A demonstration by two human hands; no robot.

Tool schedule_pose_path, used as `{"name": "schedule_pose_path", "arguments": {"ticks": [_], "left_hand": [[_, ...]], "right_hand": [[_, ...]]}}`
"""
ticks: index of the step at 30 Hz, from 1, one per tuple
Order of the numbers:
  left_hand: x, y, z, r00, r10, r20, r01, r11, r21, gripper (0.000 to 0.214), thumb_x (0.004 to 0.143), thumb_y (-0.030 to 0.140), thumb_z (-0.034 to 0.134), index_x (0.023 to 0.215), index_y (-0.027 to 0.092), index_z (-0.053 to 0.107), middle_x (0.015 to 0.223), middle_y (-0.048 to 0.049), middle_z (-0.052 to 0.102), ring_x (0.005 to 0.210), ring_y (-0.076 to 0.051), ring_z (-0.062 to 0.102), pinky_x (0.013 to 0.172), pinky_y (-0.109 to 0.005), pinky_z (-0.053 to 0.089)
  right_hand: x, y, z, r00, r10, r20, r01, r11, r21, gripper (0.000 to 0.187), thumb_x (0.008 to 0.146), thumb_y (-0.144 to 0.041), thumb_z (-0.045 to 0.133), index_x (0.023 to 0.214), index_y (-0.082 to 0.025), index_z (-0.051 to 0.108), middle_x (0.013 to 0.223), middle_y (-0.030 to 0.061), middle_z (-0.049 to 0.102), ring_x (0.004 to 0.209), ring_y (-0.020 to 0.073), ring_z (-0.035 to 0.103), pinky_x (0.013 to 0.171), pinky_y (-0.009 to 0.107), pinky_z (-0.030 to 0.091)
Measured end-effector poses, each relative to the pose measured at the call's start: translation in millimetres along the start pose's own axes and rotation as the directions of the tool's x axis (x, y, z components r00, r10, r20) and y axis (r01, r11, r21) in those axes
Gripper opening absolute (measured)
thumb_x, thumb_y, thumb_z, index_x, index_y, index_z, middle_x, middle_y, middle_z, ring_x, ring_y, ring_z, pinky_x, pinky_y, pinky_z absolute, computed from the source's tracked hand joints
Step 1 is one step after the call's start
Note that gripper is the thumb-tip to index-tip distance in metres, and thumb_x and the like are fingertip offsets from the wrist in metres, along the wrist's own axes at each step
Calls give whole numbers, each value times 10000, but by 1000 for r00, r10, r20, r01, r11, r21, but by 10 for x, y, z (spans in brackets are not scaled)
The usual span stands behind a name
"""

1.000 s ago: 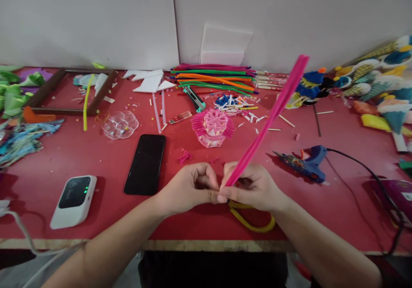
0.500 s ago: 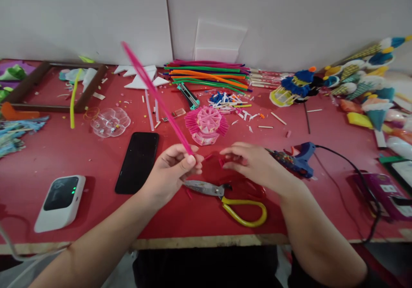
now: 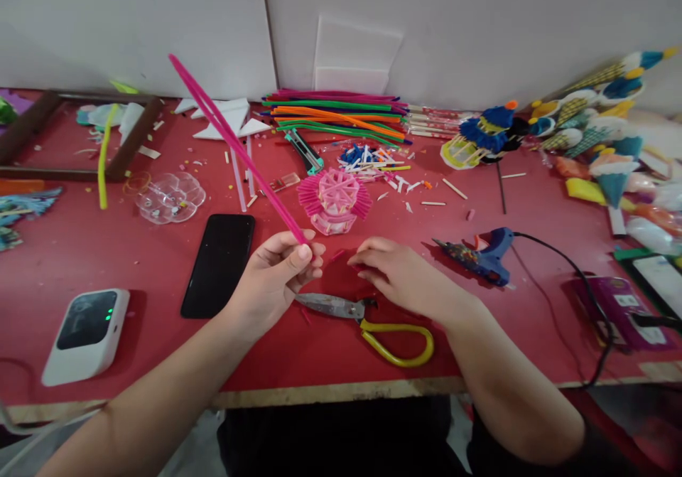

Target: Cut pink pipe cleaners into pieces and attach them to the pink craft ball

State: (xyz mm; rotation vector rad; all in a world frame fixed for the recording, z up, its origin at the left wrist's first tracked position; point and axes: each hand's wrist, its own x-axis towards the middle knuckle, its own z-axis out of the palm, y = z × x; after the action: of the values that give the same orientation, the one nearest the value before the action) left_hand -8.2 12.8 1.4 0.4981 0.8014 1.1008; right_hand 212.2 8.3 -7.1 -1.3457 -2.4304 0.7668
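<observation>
Between the thumb and fingers of my left hand [image 3: 285, 267] are long pink pipe cleaners [image 3: 229, 136], slanting up to the left. My right hand [image 3: 397, 274] hovers over the scissors with curled fingers, closed on a short pink pipe cleaner piece, mostly hidden at the fingertips. Another short pink piece [image 3: 337, 255] lies on the table between my hands. Scissors [image 3: 333, 306] with yellow handles rest below them; one handle is partly covered by my right hand. Just beyond my hands stands a pink fan-sided craft piece [image 3: 337, 203] made of sticks and pipe cleaners.
A black phone [image 3: 218, 265] and a white device [image 3: 88, 335] lie at left. A blue glue gun [image 3: 482, 255] with a cord is at right. Coloured pipe cleaners [image 3: 341, 118], a cutter [image 3: 303, 151] and cut scraps lie behind. A blue craft figure [image 3: 487, 132] stands back right.
My right hand has moved slightly left and down toward the tabletop, its fingers closing together. My left hand still holds the pink pipe cleaners. The whole view has shifted a little.
</observation>
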Motion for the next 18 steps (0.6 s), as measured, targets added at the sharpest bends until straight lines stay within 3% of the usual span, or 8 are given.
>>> {"name": "schedule_pose_path", "arguments": {"ticks": [5, 9, 12, 16, 18], "left_hand": [[9, 1, 2, 1000, -5, -19, 5, 1000, 0, 276, 521, 209, 976, 713, 217, 778, 669, 36, 767, 612, -87, 719, 578, -146, 610], [7, -13, 7, 999, -6, -44, 7, 1000, 16, 273, 529, 219, 973, 734, 203, 794, 677, 25, 771, 617, -87, 717, 587, -145, 609], [5, -21, 25, 996, 12, -91, -10, 999, 30, 273, 515, 222, 975, 718, 191, 795, 711, 9, 783, 612, -85, 712, 594, -143, 603], [3, -20, 40, 989, 22, -149, -15, 999, 47, 263, 504, 209, 976, 674, 193, 776, 744, 18, 790, 600, -79, 710, 595, -150, 602], [-5, -21, 37, 989, 19, -149, -13, 999, 45, 277, 492, 224, 981, 671, 199, 771, 721, 28, 783, 605, -83, 713, 594, -152, 600]], "right_hand": [[-14, -101, 50, 999, -26, -46, 20, 992, -122, 298, 918, -94, 542, 1188, -97, 667, 1105, 157, 678, 1055, 288, 640, 948, 476, 542], [-12, -96, 56, 994, 56, -94, -69, 986, -149, 140, 911, -170, 627, 1021, -113, 693, 1000, 135, 679, 959, 280, 645, 894, 474, 545], [-4, -41, 72, 992, 95, -86, -105, 988, -111, 51, 892, -130, 649, 922, -153, 684, 950, 103, 678, 927, 254, 641, 869, 438, 538], [10, -14, 123, 994, 59, -87, -70, 989, -128, 118, 886, -66, 596, 839, -158, 653, 906, 104, 662, 893, 253, 618, 851, 429, 526], [17, -57, 138, 986, 21, -168, -38, 994, -99, 145, 898, -66, 558, 824, -164, 634, 886, 102, 657, 865, 246, 613, 830, 419, 527]]}}
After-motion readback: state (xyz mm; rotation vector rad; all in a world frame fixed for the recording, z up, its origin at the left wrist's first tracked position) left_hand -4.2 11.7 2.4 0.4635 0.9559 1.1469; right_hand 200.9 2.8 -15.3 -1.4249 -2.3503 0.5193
